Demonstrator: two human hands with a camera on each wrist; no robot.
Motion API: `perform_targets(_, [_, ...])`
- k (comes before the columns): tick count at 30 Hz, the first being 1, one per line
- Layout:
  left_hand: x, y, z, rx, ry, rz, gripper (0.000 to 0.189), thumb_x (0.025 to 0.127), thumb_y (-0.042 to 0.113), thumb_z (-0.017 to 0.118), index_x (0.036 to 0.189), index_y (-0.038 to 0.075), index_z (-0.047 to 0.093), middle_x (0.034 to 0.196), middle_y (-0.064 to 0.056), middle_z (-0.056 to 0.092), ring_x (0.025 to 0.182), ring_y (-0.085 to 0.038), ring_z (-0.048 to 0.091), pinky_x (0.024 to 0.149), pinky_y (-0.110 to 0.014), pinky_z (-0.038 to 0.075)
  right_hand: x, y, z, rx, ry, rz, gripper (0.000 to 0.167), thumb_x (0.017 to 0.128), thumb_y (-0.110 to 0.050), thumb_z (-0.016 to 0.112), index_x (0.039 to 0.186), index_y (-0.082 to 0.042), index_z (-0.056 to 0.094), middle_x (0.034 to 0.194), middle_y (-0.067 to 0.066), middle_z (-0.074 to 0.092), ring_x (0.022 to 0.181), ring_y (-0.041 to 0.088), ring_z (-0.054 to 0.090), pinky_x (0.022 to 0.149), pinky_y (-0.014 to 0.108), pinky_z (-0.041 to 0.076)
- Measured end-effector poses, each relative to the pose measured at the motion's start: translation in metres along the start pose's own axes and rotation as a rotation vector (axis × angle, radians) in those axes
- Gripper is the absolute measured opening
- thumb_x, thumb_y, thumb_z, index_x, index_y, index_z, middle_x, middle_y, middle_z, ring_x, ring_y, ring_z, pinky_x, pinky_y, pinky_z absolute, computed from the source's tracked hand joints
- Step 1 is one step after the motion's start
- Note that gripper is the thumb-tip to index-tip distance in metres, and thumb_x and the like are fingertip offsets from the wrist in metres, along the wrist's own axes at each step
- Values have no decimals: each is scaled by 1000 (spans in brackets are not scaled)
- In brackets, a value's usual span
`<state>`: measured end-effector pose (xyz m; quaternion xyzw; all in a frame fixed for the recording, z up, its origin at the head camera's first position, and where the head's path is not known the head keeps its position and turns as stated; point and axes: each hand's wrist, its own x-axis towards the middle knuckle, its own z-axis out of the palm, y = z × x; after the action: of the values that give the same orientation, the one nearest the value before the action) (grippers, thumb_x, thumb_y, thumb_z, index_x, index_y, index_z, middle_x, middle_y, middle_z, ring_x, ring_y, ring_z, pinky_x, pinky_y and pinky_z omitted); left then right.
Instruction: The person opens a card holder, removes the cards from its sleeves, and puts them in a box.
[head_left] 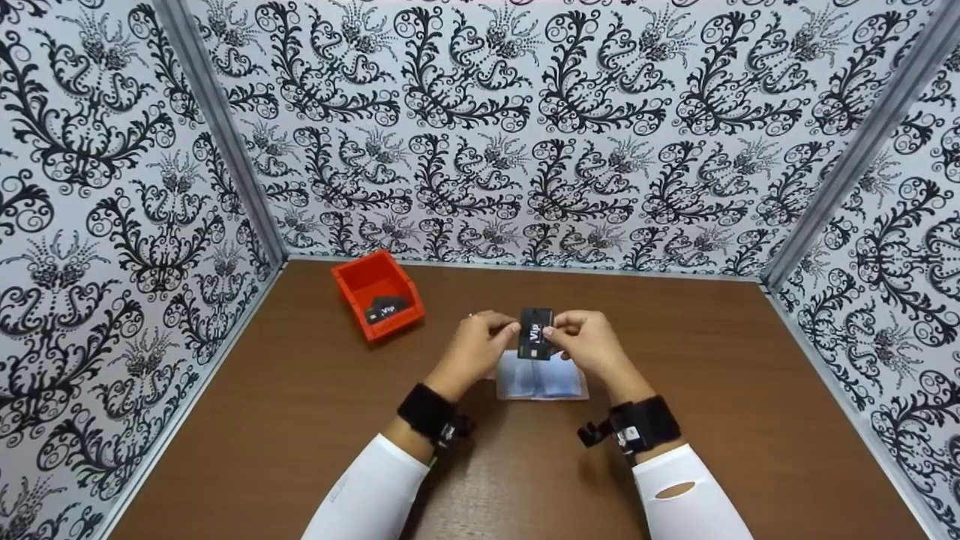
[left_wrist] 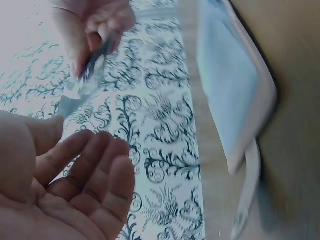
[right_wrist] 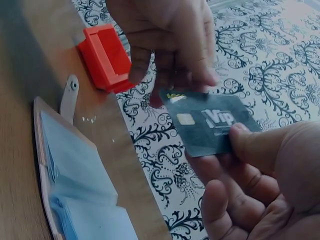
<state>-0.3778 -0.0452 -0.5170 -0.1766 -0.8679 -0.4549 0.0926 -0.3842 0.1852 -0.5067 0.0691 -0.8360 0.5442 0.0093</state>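
Observation:
A black card [head_left: 531, 321] with "Vip" lettering and a chip is pinched between the thumb and fingers of my right hand [head_left: 592, 345]. My left hand [head_left: 476, 345] is at the card's other edge, with thumb and fingers parted in the left wrist view; whether it touches the card I cannot tell. Below the card lies an opened card holder [head_left: 559, 384] with clear bluish sleeves and a pinkish border. A strap with a snap [right_wrist: 70, 97] sticks out from its side in the right wrist view.
A red open-front bin [head_left: 364, 279] stands at the back left of the brown table [head_left: 300, 435]. Several black cards [head_left: 387, 307] lie inside it. Patterned walls [head_left: 480, 135] enclose the table at the back and sides.

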Motion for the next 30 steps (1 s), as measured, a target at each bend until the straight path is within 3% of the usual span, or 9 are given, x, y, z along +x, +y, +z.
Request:
perform_targets(5, [-1, 7, 0, -132, -7, -24, 20, 108, 18, 77, 119, 2, 84, 115, -14, 85, 102, -23, 79, 94, -39, 67, -1, -1, 2, 38, -3, -43, 11, 102, -5, 80, 107, 5, 82, 90, 11, 85, 71, 11, 73, 63, 25, 62])
perform_targets(12, [-2, 11, -2, -147, 12, -38, 8, 104, 12, 81, 106, 4, 83, 100, -9, 81, 87, -11, 67, 81, -28, 60, -1, -2, 4, 56, -14, -65, 10, 101, -5, 81, 105, 5, 82, 89, 10, 84, 73, 16, 74, 63, 25, 61])
perform_targets(21, [-1, 14, -10, -146, 2, -13, 7, 104, 11, 79, 105, 4, 81, 95, -7, 77, 82, -10, 63, 75, -25, 55, -2, -2, 4, 67, -67, -99, 15, 104, -10, 80, 108, 5, 81, 91, 13, 85, 72, 13, 76, 65, 30, 63])
perform_targets(25, [-1, 14, -18, -135, 23, -23, 6, 104, 9, 79, 106, 3, 80, 98, -10, 79, 84, -13, 65, 75, -26, 58, -1, 0, 4, 67, -106, -98, 17, 107, -13, 77, 109, 4, 82, 92, 17, 86, 73, 12, 80, 67, 31, 64])
perform_targets(30, [0, 15, -30, -147, 51, -70, 7, 104, 8, 78, 108, 3, 80, 105, -14, 80, 91, -19, 72, 81, -32, 65, -2, 4, 5, -59, -106, -71, 14, 106, -14, 77, 105, -2, 84, 93, 16, 86, 80, 23, 83, 67, 30, 62])
